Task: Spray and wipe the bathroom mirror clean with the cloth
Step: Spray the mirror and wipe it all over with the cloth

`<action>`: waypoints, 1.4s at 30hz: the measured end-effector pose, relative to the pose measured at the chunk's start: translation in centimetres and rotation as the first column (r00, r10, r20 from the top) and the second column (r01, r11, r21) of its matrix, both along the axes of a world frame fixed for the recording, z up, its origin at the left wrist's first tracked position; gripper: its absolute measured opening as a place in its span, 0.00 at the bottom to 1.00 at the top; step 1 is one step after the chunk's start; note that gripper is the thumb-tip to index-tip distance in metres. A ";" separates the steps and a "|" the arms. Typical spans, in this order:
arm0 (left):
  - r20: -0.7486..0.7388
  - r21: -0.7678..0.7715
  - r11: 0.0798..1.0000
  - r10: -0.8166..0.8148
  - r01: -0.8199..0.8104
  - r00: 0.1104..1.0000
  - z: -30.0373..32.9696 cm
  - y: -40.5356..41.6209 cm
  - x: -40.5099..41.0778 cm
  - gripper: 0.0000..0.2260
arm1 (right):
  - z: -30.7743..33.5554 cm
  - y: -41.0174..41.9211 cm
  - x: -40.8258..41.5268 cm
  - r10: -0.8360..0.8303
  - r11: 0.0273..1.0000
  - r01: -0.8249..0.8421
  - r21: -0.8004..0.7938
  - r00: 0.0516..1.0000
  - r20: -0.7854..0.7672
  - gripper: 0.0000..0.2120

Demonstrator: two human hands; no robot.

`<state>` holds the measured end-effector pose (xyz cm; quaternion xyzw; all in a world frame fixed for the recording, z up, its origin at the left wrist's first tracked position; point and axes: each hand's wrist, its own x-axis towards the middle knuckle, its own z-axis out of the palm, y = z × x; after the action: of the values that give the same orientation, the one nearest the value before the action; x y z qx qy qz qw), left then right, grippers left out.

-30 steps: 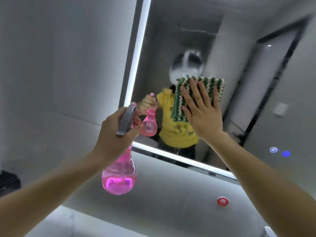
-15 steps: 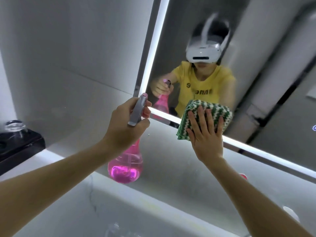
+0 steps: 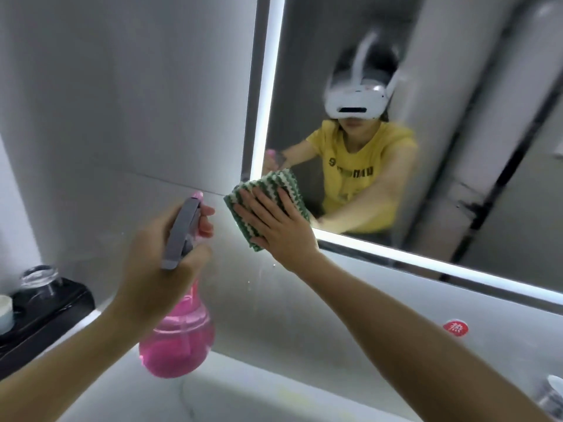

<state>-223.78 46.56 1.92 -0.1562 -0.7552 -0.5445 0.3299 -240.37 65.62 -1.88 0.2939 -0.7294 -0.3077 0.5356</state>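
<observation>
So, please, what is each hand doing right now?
Left hand: grips the pink spray bottle.
Right hand: open, flat, pressing the cloth.

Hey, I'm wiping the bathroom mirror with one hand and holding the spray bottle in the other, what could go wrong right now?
1. The green striped cloth under your right hand sits at the mirror's lower left corner, partly off the glass, so you may wipe wall instead.
2. Your left hand grips the pink spray bottle with fingers on the trigger; a stray squeeze could wet the wall.
3. Droplets below the cloth may run down.
</observation>
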 end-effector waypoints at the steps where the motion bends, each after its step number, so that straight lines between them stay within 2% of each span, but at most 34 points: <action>1: -0.004 0.008 1.000 0.016 -0.016 1.000 0.3 -0.5 0.2 0.14 | 0.4 -0.1 0.1 -0.013 1.000 0.013 0.024 1.000 0.027 0.26; 4: -0.009 0.023 0.999 0.037 -0.037 0.999 1.5 -0.9 0.4 0.13 | 2.3 1.0 1.0 -0.037 0.994 0.030 0.105 0.998 0.058 0.26; 7: -0.041 0.032 0.999 0.026 -0.025 0.999 3.9 0.5 0.2 0.13 | 6.6 2.8 1.5 -0.077 0.992 0.073 0.104 0.996 0.034 0.26; 17: -0.244 0.072 0.988 -0.113 0.134 0.963 17.1 8.3 -0.1 0.10 | 26.5 13.3 5.2 -0.150 0.968 0.132 -0.212 0.986 -0.073 0.25; 20: -0.285 0.098 0.975 -0.165 0.199 0.944 22.3 10.4 -0.6 0.06 | 31.5 16.3 6.5 -0.159 0.917 0.120 -0.380 0.984 -0.074 0.25; 25: -0.348 0.122 0.961 -0.191 0.247 0.918 29.3 12.7 -2.0 0.11 | 38.7 19.7 7.8 -0.259 0.783 0.228 -0.579 0.965 0.029 0.33; 30: -0.383 0.153 0.952 -0.192 0.267 0.904 33.7 12.5 -3.6 0.08 | 42.9 17.5 7.3 -0.198 0.701 0.199 -0.685 0.977 0.081 0.28; 33: -0.406 0.155 0.959 -0.158 0.238 0.900 35.4 11.1 -4.5 0.11 | 44.9 15.0 6.7 -0.170 0.681 0.160 -0.715 0.984 0.059 0.27; 38: -0.468 0.196 0.961 -0.082 0.194 0.880 35.8 7.6 -5.8 0.09 | 47.4 9.6 4.7 -0.160 0.699 0.133 -0.703 0.987 0.027 0.28; 42: -0.451 0.314 0.933 -0.018 0.177 0.892 33.0 3.7 -7.7 0.19 | 46.8 4.7 3.6 -0.165 0.758 0.148 -0.635 0.986 0.033 0.28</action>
<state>-231.49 50.26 34.92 -0.2529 -0.5441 -0.6352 0.4863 -236.76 70.36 44.90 0.0298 -0.8055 -0.0906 0.5849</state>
